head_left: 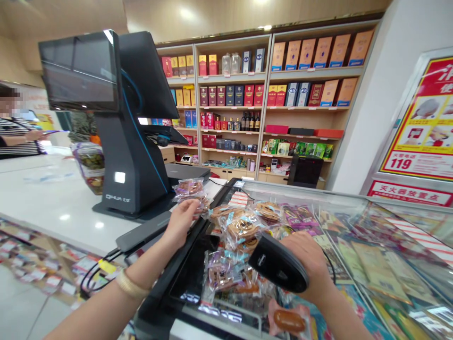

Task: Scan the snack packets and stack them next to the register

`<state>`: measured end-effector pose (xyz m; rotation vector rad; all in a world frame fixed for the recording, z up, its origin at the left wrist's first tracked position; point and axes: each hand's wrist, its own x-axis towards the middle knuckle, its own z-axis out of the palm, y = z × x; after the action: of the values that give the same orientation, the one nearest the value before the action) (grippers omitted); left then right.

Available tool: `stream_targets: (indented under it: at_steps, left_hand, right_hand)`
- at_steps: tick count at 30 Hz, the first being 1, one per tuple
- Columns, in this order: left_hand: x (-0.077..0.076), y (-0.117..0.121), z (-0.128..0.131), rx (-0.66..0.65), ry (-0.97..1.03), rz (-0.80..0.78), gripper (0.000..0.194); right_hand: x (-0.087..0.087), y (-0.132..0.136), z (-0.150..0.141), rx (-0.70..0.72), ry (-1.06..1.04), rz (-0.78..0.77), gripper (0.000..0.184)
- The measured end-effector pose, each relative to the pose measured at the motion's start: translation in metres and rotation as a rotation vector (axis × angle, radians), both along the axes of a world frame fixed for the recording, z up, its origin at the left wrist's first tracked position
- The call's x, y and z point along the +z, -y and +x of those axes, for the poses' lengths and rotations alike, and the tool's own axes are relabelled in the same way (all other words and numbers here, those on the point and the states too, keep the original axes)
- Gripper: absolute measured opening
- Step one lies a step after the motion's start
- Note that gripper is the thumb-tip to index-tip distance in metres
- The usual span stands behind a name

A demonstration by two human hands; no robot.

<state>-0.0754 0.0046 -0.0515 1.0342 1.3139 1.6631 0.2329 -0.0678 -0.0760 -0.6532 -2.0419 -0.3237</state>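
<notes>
My right hand (307, 257) is wrapped around the handle of a black barcode scanner (278, 264), whose head points to the left over a heap of snacks. Under and beyond the scanner lie clear packets of round brown cookies (242, 224). My left hand (184, 218) reaches across to the counter side, its fingers closed at the edge of a clear snack packet (191, 186) with purple print. Part of that packet is hidden behind the fingers. Nearer to me are another cookie packet (221, 274) and a wrapped sausage (288, 321).
A black cash register (130, 156) with two screens stands on the white counter (53, 189) at left, beside a bagged item (90, 165). Cables (94, 278) hang by the counter edge. A glass display case (382, 250) extends right. Shelves of boxes (230, 97) line the back; a person (21, 127) stands far left.
</notes>
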Motion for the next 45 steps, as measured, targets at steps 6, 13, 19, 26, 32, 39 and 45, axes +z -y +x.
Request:
stream_targets:
  at_steps: [6,13,19,26,32,39,45]
  left_hand:
    - [0.017,-0.021,-0.031,0.027,0.357,-0.288,0.034]
    - [0.015,-0.035,-0.034,0.062,0.438,-0.275,0.028]
    - [0.010,-0.029,-0.034,0.034,0.441,-0.213,0.026]
    - [0.006,-0.011,-0.018,0.071,0.245,0.107,0.039]
    - [0.007,-0.018,0.013,-0.048,0.177,0.253,0.033]
    - [0.000,-0.029,0.032,-0.109,-0.180,0.335,0.030]
    - [-0.022,-0.036,0.023,-0.046,-0.128,0.324,0.023]
  right_hand:
    - [-0.004,-0.003,0.001,0.002,0.000,-0.012,0.016]
    - [-0.007,-0.008,0.006,-0.044,-0.024,0.016,0.016]
    - [-0.011,-0.013,0.011,-0.071,-0.026,0.008,0.017]
    - [-0.008,-0.019,0.016,-0.190,-0.097,0.036,0.021]
    - [0.016,-0.027,0.021,-0.293,-0.172,0.028,0.021]
    - [0.044,-0.030,0.011,-0.249,-0.307,-0.216,0.009]
    - [0.034,-0.034,0.002,-0.295,-0.289,-0.240,0.009]
